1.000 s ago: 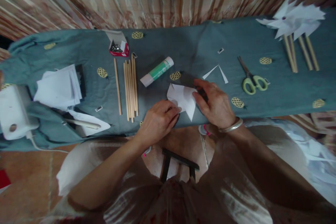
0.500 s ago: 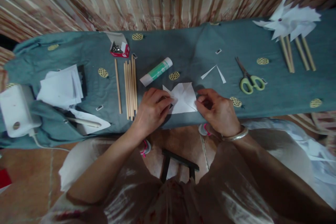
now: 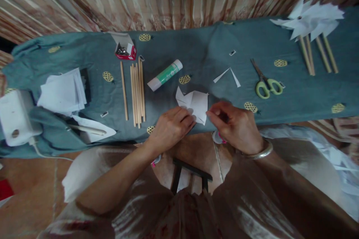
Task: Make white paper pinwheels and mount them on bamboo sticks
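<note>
A cut and folded piece of white paper (image 3: 193, 104) lies near the front edge of a table covered in teal cloth (image 3: 202, 56). My left hand (image 3: 171, 129) presses its curled fingers on the paper's lower left part. My right hand (image 3: 235, 125), with a silver bangle on the wrist, pinches the paper's lower right corner. A green and white glue stick (image 3: 165, 75) lies just behind the paper. Several wooden sticks (image 3: 136, 93) lie side by side to the left of my hands.
Green-handled scissors (image 3: 265, 82) and two paper slivers (image 3: 227, 76) lie to the right. Finished white paper pinwheels on sticks (image 3: 311, 20) rest at the far right. A small red box of pins (image 3: 125, 50), a stack of white paper (image 3: 63, 93) and a white device (image 3: 14, 119) are at the left.
The paper has been turned and refolded between my hands. My left hand slid down and right to the paper's lower edge, and my right hand shifted down to its lower right corner.
</note>
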`<action>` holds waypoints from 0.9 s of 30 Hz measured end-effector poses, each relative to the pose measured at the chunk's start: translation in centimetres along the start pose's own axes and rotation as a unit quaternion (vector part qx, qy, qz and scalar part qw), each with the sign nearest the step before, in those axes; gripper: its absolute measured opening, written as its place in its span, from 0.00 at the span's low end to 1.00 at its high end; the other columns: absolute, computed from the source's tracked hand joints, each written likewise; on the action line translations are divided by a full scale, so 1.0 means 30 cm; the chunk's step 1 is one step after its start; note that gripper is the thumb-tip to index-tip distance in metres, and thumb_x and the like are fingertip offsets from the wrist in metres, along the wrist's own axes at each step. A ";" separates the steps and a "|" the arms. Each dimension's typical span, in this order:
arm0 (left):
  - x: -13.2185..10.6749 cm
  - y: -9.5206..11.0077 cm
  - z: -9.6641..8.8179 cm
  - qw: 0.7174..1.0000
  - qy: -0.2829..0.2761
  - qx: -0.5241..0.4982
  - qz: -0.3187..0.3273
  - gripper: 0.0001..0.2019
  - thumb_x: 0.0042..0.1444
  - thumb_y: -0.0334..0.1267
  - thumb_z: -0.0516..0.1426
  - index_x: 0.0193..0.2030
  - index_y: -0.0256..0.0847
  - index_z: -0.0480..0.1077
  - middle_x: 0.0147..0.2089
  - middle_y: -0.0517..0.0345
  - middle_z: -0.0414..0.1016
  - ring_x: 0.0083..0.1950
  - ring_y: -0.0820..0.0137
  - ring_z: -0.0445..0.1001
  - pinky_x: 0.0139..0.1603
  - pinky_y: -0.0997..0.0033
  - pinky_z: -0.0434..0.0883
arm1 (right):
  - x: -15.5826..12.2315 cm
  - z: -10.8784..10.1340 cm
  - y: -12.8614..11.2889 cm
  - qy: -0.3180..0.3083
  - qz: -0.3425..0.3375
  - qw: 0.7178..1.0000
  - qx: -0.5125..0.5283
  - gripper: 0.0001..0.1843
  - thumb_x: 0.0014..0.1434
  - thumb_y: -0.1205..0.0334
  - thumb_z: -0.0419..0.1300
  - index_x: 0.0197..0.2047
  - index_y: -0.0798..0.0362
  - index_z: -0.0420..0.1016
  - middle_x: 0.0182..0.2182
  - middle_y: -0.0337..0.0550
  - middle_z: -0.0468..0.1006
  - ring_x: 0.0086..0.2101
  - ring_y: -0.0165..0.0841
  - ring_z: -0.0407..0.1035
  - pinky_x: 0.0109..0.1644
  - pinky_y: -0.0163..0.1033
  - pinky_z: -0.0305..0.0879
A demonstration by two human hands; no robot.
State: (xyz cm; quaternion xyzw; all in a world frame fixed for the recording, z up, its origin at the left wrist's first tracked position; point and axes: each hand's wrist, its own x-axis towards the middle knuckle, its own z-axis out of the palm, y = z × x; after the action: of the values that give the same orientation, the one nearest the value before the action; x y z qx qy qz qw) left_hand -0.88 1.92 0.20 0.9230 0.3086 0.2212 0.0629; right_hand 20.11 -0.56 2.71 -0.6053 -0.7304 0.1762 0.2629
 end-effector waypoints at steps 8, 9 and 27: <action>-0.019 -0.002 0.004 0.996 0.003 -0.066 -0.054 0.11 0.68 0.36 0.53 0.40 0.34 0.75 0.38 0.52 0.77 0.39 0.68 0.75 0.40 0.70 0.74 | 0.007 0.031 0.006 -0.002 -0.149 0.988 0.031 0.06 0.64 0.65 0.59 0.43 0.52 0.77 0.41 0.46 0.82 0.42 0.40 0.76 0.48 0.47 0.70; -0.020 -0.003 0.003 0.996 0.002 -0.071 -0.057 0.11 0.68 0.36 0.52 0.40 0.34 0.74 0.37 0.52 0.77 0.39 0.68 0.75 0.40 0.70 0.74 | 0.010 0.036 0.004 -0.006 -0.150 0.988 0.036 0.06 0.64 0.64 0.59 0.42 0.52 0.77 0.41 0.46 0.82 0.42 0.40 0.76 0.48 0.47 0.70; -0.017 -0.006 -0.002 0.992 -0.014 -0.097 -0.077 0.11 0.68 0.35 0.52 0.38 0.34 0.74 0.38 0.52 0.76 0.40 0.67 0.75 0.41 0.69 0.73 | 0.052 0.065 -0.004 -0.043 -0.057 0.989 0.126 0.06 0.59 0.63 0.63 0.41 0.49 0.80 0.53 0.49 0.77 0.53 0.45 0.71 0.57 0.55 0.68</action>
State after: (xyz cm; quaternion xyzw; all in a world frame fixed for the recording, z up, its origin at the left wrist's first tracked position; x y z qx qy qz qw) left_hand -1.36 1.76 0.01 0.8891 0.3549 0.2312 0.1734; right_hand 18.66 1.08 1.49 -0.5162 -0.7465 0.2777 0.3148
